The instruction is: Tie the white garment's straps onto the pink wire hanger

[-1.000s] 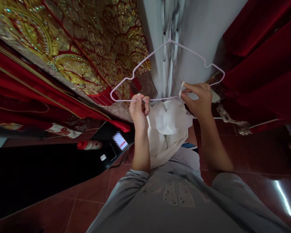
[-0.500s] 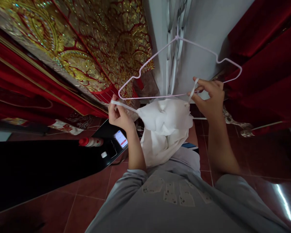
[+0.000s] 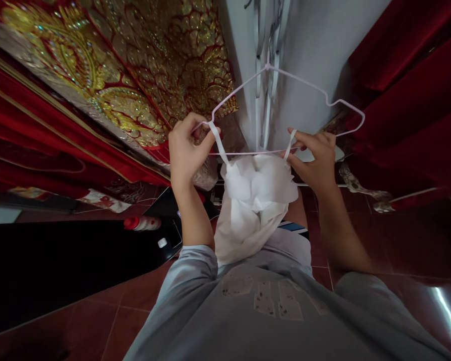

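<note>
A thin pale pink hanger [image 3: 298, 84] is upright before me, its hook near metal bars; whether it hangs on them I cannot tell. Below its bottom bar a white garment with shoulder straps [image 3: 261, 183] droops over my lap. My left hand [image 3: 186, 150] is closed at the hanger's left shoulder, pinching the left strap [image 3: 218, 143], which passes over the hanger at the notch. My right hand [image 3: 317, 160] has the right strap [image 3: 290, 144] stretched between thumb and forefinger, just in front of the bottom bar. Its other fingers curl by the hanger's right end.
Gold-sequined red clothing [image 3: 173, 65] hangs at the left, red cloth [image 3: 406, 85] at the right. Metal bars [image 3: 261, 95] run along the pale wall ahead. A black table [image 3: 78, 271] at lower left bears a red-capped bottle [image 3: 143, 223], a phone and a small white case [image 3: 162, 243].
My left hand has moved up and right, bringing the left strap onto the hanger's left shoulder. My right hand has shifted slightly left and down, still holding its strap. The hanger sits a little lower.
</note>
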Demonstrator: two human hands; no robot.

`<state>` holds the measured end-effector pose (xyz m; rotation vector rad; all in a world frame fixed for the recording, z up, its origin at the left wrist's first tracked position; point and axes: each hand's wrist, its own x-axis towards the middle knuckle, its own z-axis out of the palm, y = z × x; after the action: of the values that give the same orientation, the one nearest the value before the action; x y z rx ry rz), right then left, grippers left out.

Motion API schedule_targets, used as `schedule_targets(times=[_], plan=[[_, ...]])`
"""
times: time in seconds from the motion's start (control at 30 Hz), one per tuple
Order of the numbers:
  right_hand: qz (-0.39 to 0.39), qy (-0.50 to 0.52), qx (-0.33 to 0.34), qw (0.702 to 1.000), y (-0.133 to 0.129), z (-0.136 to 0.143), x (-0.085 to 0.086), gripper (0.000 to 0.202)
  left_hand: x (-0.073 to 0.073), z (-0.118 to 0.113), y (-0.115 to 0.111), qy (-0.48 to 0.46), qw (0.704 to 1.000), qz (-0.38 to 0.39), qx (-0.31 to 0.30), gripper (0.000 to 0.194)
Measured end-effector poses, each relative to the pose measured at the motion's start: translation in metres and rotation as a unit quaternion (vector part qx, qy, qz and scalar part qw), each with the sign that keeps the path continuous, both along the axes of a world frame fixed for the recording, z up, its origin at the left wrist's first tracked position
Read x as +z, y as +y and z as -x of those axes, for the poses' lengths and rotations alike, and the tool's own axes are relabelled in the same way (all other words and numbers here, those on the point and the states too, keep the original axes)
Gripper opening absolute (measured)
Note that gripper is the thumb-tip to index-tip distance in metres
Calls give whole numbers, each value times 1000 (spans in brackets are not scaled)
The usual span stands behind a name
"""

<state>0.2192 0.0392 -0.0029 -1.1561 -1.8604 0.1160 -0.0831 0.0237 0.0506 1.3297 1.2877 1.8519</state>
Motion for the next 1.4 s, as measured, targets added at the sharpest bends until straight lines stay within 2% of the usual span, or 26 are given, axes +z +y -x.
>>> schedule_targets(times=[0.07,0.13,0.2,0.27,0.33,0.4,0.47,0.57,0.63,0.7,0.8,0.93,1.03,1.1,1.17,1.23,1.27,1.33,1.4], plan=[[1,1,6,1000,0,-2,-1,46,0,-1,1,27,999,6,-28,26],[-10,3,0,1000,1,-6,-2,48,-8,-3,3,-5,1000,-4,-23,28],[-18,3,-10,1000,2,-8,-4,49,-25,-7,4,-94,995,-23,7,30],[-19,0,-17,1000,2,-8,-5,49,-44,-14,5,-209,977,-28,23,29],[-21,-3,-14,1000,1,-5,-5,50,-60,-26,5,-309,951,7,-5,26],[-36,2,-2,999,0,-3,-6,49,-68,-41,2,-348,936,32,-43,32],[-83,37,4,996,1,-7,-8,48,-68,-53,-2,-348,935,24,-63,32],[-162,178,-47,969,12,-29,-12,47,-59,-59,-7,-323,944,11,-62,32],[-167,279,-84,942,21,-49,-13,45,-51,-55,-10,-311,949,8,-57,32],[-143,319,-81,933,29,-66,-11,38,-47,-49,-11,-303,952,7,-49,31],[-72,288,-54,954,31,-73,3,25,-45,-47,-11,-302,953,7,-38,30],[27,185,-32,982,27,-56,33,15,-48,-53,-10,-314,949,7,-34,29],[20,118,-20,993,26,-46,52,12,-49,-57,-11,-315,948,15,-33,30],[-34,76,-15,996,24,-42,60,22,-49,-58,-12,-311,949,24,-38,32],[-115,65,-4,991,19,-36,61,31,-49,-58,-14,-307,950,31,-42,33],[-174,87,6,981,12,-27,54,28,-50,-59,-15,-306,951,28,-45,32],[-178,94,16,979,8,-21,49,22,-51,-59,-15,-307,950,24,-49,32],[-123,71,57,988,0,-6,33,17,-53,-60,-15,-311,949,11,-55,31],[-31,-8,109,994,-7,8,16,19,-54,-63,-16,-315,948,2,-49,29]])
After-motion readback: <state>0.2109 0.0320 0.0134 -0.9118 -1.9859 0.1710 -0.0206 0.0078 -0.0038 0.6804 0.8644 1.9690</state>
